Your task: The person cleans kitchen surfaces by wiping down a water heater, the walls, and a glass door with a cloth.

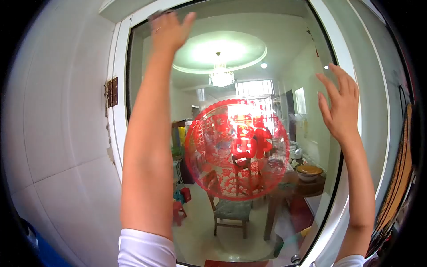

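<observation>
Okay, your left hand (170, 33) is up at the top-left corner of the glass pane (289, 40), arm stretched nearly straight. A small dark item (161, 14) shows at its fingertips, right by the upper edge of the white frame (330, 26); can't tell what it is, or whether those fingers grip it or just press on it. Thumb sticks out to the right.

Your right hand (342, 104) is raised near the right edge of the pane, lower than the left. Its fingers are released, spread and slightly bent, nothing visible in them. Can't tell if they touch the glass.

Pane fills the middle of your view, between both arms. Round red decal (237, 149) sits on it, below hand level. Rusty hinge (112, 92) on the left side of the frame. Through the glass: lit chandelier (221, 78), wooden chair (232, 210), covered bowl (308, 171) on a counter.
</observation>
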A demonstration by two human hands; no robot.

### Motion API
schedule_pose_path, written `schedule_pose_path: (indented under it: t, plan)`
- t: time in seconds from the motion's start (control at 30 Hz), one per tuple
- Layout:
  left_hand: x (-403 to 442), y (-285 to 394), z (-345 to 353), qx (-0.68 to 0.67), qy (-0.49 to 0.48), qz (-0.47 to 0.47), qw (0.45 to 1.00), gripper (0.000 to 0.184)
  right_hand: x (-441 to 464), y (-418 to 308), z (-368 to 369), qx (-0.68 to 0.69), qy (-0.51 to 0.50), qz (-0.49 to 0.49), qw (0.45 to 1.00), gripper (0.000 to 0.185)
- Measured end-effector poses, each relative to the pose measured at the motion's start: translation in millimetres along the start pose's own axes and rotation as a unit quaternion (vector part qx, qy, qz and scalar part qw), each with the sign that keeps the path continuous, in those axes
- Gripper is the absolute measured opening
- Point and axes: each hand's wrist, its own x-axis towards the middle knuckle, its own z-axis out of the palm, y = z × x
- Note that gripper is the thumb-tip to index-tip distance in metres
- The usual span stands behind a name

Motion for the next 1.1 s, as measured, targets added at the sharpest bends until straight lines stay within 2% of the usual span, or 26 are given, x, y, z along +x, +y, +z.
schedule_pose_path:
  t: [0.03,0.07,0.13,0.17,0.23,0.3,0.33,0.4,0.43,0.47,0.53,0.6,0.63,0.7,0.73,0.8,0.83,0.9,0.93,1.0,1.03,1.1]
  plan:
    - [3,18,6,0.001,0.01,0.075,0.997,0.093,0,6,2,-0.009,0.012,0.017,1.0,0.038]
    - [2,35,12,0.0,0.01,0.076,0.997,0.093,0,11,3,-0.019,0.025,0.034,0.999,0.038]
    - [-5,66,15,0.0,0.104,0.187,0.977,0.084,-3,20,6,-0.036,0.018,0.042,0.998,0.04]
    - [1,74,4,-0.011,0.027,0.141,0.99,0.084,-7,24,11,-0.032,0.025,0.046,0.998,0.04]
    - [5,73,22,0.055,0.135,-0.007,0.989,0.088,-16,31,19,-0.039,0.029,0.058,0.997,0.041]
    - [17,65,20,0.09,0.101,-0.156,0.978,0.091,-18,31,23,0.024,0.028,0.068,0.997,0.043]
    - [22,67,20,0.082,0.098,-0.154,0.98,0.091,-19,31,23,0.016,0.025,0.071,0.997,0.043]
    - [33,76,16,0.132,0.056,-0.095,0.985,0.092,-19,29,24,0.022,0.027,0.069,0.997,0.042]
    - [33,95,5,0.116,-0.037,-0.068,0.99,0.089,-19,29,23,0.024,0.021,0.068,0.997,0.042]
    - [27,117,10,0.112,-0.036,-0.066,0.991,0.089,-20,30,22,0.019,0.021,0.069,0.997,0.042]
    - [18,158,29,0.045,0.097,-0.003,0.994,0.07,-21,32,22,0.024,0.014,0.067,0.997,0.043]
    - [21,183,40,-0.019,0.098,0.114,0.988,0.073,-23,31,22,0.015,0.019,0.07,0.997,0.043]
    - [21,197,42,-0.021,0.098,0.116,0.988,0.073,-23,32,21,0.025,0.02,0.073,0.997,0.043]
    - [20,220,36,-0.05,0.08,0.245,0.965,0.074,-22,31,21,0.037,0.024,0.076,0.996,0.044]
    - [20,225,29,-0.053,0.082,0.244,0.965,0.074,-22,32,22,0.034,0.023,0.075,0.996,0.044]
    - [22,234,17,-0.161,-0.065,0.205,0.963,0.073,-23,33,22,0.046,0.029,0.079,0.995,0.043]
    - [23,238,20,-0.166,-0.064,0.207,0.962,0.073,-22,32,21,0.054,0.031,0.084,0.995,0.042]
    - [26,248,32,-0.112,0.021,0.126,0.985,0.069,-23,33,22,0.068,0.041,0.089,0.993,0.042]
    - [30,254,45,-0.116,0.02,0.127,0.985,0.069,-23,34,23,0.087,0.051,0.092,0.991,0.041]
    - [28,265,56,-0.069,0.152,0.18,0.969,0.069,-23,36,23,0.088,0.05,0.092,0.991,0.043]
    - [29,272,53,-0.072,0.153,0.181,0.969,0.069,-23,37,24,0.105,0.06,0.094,0.988,0.045]
    - [24,292,44,-0.116,-0.002,0.265,0.957,0.07,-25,39,24,0.123,0.067,0.102,0.985,0.047]
